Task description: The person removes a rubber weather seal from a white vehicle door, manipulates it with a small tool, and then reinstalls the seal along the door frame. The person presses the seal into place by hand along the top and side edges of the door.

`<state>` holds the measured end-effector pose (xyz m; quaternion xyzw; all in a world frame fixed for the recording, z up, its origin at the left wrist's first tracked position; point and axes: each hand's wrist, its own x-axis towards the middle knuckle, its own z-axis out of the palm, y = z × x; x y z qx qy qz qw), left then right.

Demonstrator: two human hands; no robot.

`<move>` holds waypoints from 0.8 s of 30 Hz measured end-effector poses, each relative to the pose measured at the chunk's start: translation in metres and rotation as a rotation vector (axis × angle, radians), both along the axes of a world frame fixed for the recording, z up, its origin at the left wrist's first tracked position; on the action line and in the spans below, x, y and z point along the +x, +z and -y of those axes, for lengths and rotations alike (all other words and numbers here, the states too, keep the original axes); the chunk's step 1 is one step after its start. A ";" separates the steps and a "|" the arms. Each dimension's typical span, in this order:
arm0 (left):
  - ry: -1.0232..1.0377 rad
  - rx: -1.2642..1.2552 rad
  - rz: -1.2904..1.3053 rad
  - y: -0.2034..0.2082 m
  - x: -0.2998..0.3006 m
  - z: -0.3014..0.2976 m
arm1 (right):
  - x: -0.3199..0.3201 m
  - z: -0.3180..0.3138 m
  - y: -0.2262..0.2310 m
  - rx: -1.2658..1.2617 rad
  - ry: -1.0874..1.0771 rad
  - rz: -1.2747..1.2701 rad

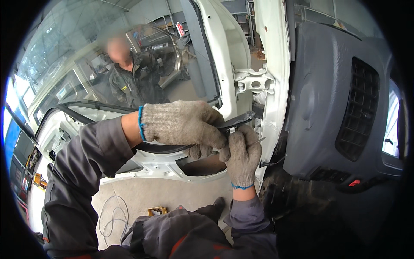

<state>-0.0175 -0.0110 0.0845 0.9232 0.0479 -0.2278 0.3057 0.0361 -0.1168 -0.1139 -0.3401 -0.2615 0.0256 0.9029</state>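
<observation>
Currently, a black strip (242,122) is gripped in the curled fingers of the gloved left hand (183,124) and pinched by the gloved right hand (243,157), from which a thin pointed piece (259,141) juts, exact kind unclear. The strip is held near a white hinge (256,82), over the white door panel (160,167); farther off, a person (133,82) in camouflage is seen through glass (77,47).

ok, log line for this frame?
left hand: gloved, gripping black strip | right hand: gloved, slim pointed piece jutting out | white hinge: beyond hands | co-worker: behind glass
</observation>
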 end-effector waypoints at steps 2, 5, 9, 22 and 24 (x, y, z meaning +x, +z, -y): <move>-0.004 -0.062 -0.009 0.002 0.000 0.000 | -0.001 0.002 0.004 -0.008 -0.026 0.006; -0.039 -0.113 -0.033 0.005 0.000 0.000 | -0.003 0.006 0.011 -0.022 -0.061 0.014; -0.074 -0.157 -0.076 0.004 0.003 -0.008 | -0.005 0.010 0.012 -0.027 -0.054 0.029; -0.454 -0.151 0.010 0.007 0.018 -0.026 | -0.009 0.027 0.035 -0.111 -0.078 -0.021; -0.545 -0.065 0.084 0.017 0.003 -0.016 | -0.017 0.030 0.042 -0.081 -0.046 -0.050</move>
